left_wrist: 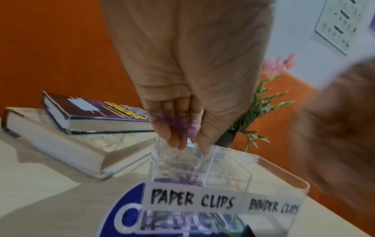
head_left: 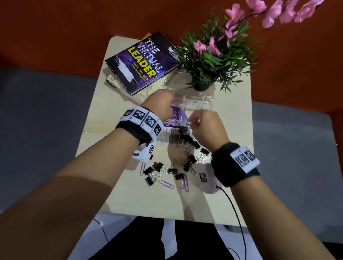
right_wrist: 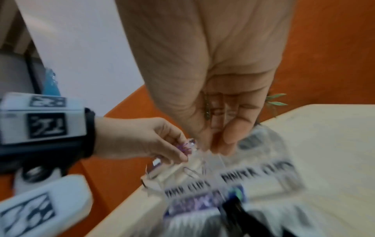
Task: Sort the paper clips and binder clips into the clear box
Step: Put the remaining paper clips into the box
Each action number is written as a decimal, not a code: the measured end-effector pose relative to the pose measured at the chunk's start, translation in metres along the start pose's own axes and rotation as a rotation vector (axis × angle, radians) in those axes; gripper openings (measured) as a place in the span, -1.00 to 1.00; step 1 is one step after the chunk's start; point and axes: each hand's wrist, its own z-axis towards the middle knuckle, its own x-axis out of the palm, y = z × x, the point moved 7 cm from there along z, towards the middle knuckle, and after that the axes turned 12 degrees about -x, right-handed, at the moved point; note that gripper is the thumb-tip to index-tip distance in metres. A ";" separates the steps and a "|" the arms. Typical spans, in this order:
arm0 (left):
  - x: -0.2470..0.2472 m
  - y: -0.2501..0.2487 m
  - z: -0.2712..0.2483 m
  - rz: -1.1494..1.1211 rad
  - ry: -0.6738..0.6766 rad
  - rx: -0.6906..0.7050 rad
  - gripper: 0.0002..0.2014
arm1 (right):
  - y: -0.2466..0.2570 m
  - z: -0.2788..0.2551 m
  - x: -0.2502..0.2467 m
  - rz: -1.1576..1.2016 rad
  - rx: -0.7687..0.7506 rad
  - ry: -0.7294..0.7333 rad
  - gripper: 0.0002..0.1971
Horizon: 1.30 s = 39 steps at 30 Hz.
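Dropping purple paper clips (left_wrist: 178, 126) from a pinching left hand (left_wrist: 188, 77) into the box (left_wrist: 270, 206); right hand (head_left: 207, 126) curled, contents unclear. Loosely bunched, they could spill.

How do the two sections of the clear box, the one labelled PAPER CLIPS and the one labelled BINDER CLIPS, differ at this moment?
The PAPER CLIPS section holds purple paper clips; the BINDER CLIPS section shows no black clips inside. The left hand holds purple clips over the first section; the right hand is above the second, its contents unclear. Both are compartments of one clear box with handwritten labels.
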 end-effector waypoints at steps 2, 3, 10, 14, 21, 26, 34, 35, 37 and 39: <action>0.004 -0.005 -0.002 0.003 -0.007 0.049 -0.74 | -0.020 -0.028 0.020 -0.019 0.066 0.100 -0.80; 0.002 -0.006 -0.009 -0.015 -0.025 0.081 -0.71 | -0.029 -0.040 0.031 -0.028 0.101 0.149 -0.81; 0.043 0.085 -0.104 -0.131 0.017 -0.250 -0.98 | -0.051 -0.065 0.061 0.042 0.351 0.045 -0.87; 0.080 0.116 -0.126 -0.179 0.083 -0.443 -0.79 | -0.049 -0.067 0.069 0.071 0.418 0.045 -0.92; 0.094 0.109 -0.119 -0.251 0.016 -0.396 -0.87 | -0.040 -0.058 0.075 0.122 0.377 0.105 -0.85; 0.081 0.105 -0.117 -0.273 -0.044 -0.223 -0.88 | -0.048 -0.067 0.044 0.289 0.235 -0.206 -0.90; 0.118 0.050 -0.155 0.051 0.203 0.209 -0.80 | -0.038 -0.149 0.080 0.255 0.224 0.166 -0.94; 0.124 0.047 -0.157 0.130 0.214 0.240 -0.74 | -0.037 -0.156 0.087 0.229 0.253 0.182 -0.95; 0.132 0.046 -0.156 0.247 0.221 0.249 -0.70 | -0.037 -0.163 0.097 0.209 0.324 0.167 -0.90; 0.138 0.047 -0.152 0.286 0.214 0.239 -0.78 | -0.036 -0.161 0.104 0.199 0.375 0.118 -0.89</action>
